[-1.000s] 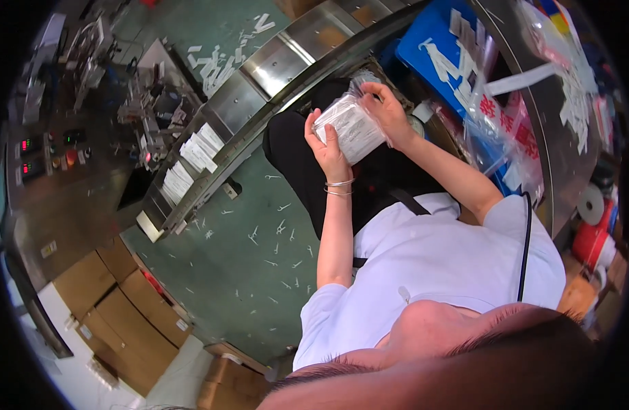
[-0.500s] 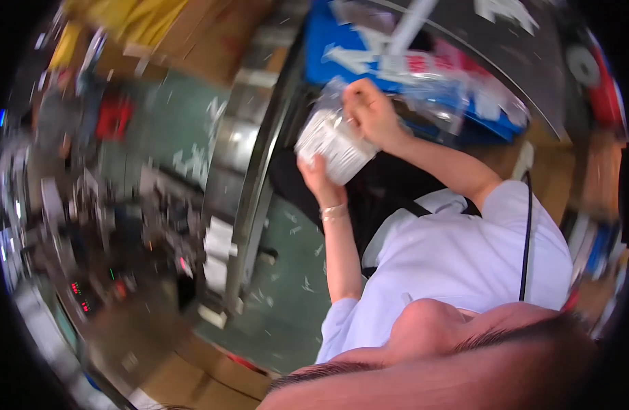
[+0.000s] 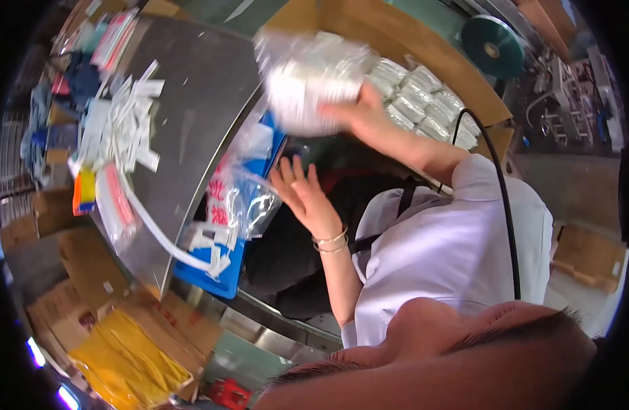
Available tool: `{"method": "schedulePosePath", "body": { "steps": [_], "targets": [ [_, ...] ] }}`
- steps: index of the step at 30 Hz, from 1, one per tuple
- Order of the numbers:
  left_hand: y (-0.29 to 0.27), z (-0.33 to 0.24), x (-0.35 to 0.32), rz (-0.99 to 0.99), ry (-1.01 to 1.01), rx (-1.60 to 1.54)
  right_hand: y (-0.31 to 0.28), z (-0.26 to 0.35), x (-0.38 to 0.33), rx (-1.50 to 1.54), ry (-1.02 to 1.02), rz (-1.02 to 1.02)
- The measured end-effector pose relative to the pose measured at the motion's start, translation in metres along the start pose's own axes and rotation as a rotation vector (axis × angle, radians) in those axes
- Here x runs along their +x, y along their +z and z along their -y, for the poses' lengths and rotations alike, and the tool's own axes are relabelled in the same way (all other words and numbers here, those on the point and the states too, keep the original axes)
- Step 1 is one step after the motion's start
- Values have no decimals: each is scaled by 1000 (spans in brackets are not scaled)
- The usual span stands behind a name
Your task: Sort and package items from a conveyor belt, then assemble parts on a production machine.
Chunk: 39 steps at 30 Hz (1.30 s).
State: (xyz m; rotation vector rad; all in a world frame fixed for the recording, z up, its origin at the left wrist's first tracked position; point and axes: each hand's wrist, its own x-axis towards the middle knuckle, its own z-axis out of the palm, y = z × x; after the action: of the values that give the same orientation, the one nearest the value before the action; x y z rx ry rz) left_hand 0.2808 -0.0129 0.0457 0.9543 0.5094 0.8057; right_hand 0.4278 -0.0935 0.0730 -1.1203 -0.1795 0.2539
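Observation:
My right hand grips a clear plastic bag of white contents by its side, raised beside a large cardboard box. The bag is smeared by motion, so what it contains cannot be made out. My left hand is apart from the bag, fingers spread and nothing in it, with a bracelet at the wrist. Inside the box lie several rows of similar clear-wrapped white packets. Close to my left hand, loose clear plastic bags with red print rest on a blue tray.
A dark table stands to the left, bearing a heap of white paper slips and a bundle of pink-and-clear bags. A black cable curves past my right arm. Behind the box sits a teal reel. Yellow sacking covers cartons at lower left.
My view has swung round from the machine side to the table and open box. My left hand has let go of the bag, and my right hand has carried it over beside the box.

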Motion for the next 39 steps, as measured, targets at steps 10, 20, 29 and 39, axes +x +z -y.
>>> {"method": "schedulePosePath", "body": {
  "steps": [10, 20, 29, 39],
  "targets": [
    [-114, -47, -45, -568, 273, 952, -254, -19, 160, -1948, -23, -161],
    [-402, 31, -165, -1125, -158, 484, -312, -57, 163, -1657, 92, 165],
    [-316, 132, -101, -791, -341, 983, -10, -22, 11, -835, -976, 1023],
    [-311, 168, -47, -565, -507, 1163, 71, -99, -115, -763, -522, 1689]
  ]
}}
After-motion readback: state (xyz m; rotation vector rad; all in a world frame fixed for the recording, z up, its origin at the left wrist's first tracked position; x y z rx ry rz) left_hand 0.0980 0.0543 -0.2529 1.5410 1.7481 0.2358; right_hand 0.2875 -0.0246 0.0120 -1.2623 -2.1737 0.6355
